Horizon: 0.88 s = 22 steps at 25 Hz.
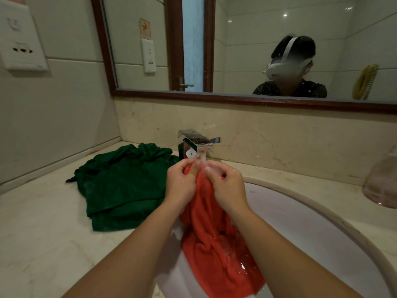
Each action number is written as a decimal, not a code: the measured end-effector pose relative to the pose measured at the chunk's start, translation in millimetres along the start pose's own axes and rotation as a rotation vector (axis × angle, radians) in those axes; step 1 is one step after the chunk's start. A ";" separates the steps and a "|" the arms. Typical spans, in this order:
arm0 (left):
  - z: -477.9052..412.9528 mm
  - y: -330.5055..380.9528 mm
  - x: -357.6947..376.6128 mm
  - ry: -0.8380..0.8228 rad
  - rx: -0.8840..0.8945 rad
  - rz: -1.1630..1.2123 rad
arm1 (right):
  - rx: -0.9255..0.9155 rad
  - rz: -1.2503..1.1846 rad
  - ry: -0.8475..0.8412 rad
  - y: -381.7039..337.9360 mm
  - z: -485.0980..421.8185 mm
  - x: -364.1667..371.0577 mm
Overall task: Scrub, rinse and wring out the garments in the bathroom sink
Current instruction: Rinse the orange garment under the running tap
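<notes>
An orange-red garment point(217, 250) hangs from both my hands into the white sink point(311, 224), its lower part wet and bunched in the basin. My left hand point(181, 181) grips the garment's top edge just left of the water stream. My right hand point(227, 186) grips the same edge on the right, fingers curled under the running water. The chrome faucet point(196, 145) pours a stream onto the cloth between my hands. A dark green garment point(124, 183) lies crumpled on the counter to the left of the sink.
The beige marble counter point(43, 233) runs left and around the sink. A pinkish translucent container point(382, 179) stands at the right edge. A framed mirror point(236, 50) hangs above the backsplash, and a wall socket box point(21, 46) sits at upper left.
</notes>
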<state>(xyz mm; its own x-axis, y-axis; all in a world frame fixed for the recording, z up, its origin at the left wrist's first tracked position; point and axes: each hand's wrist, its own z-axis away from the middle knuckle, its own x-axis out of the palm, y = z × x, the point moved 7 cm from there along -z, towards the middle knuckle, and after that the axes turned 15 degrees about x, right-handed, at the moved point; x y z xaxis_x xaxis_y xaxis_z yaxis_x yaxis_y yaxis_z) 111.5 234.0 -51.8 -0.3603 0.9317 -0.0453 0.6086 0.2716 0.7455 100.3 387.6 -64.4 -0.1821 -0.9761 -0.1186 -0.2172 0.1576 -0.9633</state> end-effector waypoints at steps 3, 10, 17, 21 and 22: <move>0.7 4.4 2.0 -0.006 0.012 0.018 | 0.036 -0.016 0.010 0.7 -1.4 -1.1; 0.0 4.7 0.5 0.013 0.024 0.004 | 0.009 0.013 0.002 -0.6 0.4 1.2; -0.9 2.5 -0.2 0.017 0.026 -0.021 | 0.035 0.000 -0.001 -2.9 3.8 0.5; -0.1 3.5 0.1 0.003 0.023 -0.028 | 0.022 0.016 0.002 -2.9 4.3 0.3; -0.4 3.6 0.2 0.000 0.030 -0.034 | 0.021 0.016 0.005 -2.0 3.7 0.3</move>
<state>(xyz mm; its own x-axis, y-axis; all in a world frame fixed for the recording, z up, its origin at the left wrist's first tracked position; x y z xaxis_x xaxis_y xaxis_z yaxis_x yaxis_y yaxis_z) 113.3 235.1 -48.9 -0.3814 0.9218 -0.0699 0.6168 0.3101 0.7235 104.2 386.4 -63.4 -0.1906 -0.9726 -0.1331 -0.1936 0.1701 -0.9662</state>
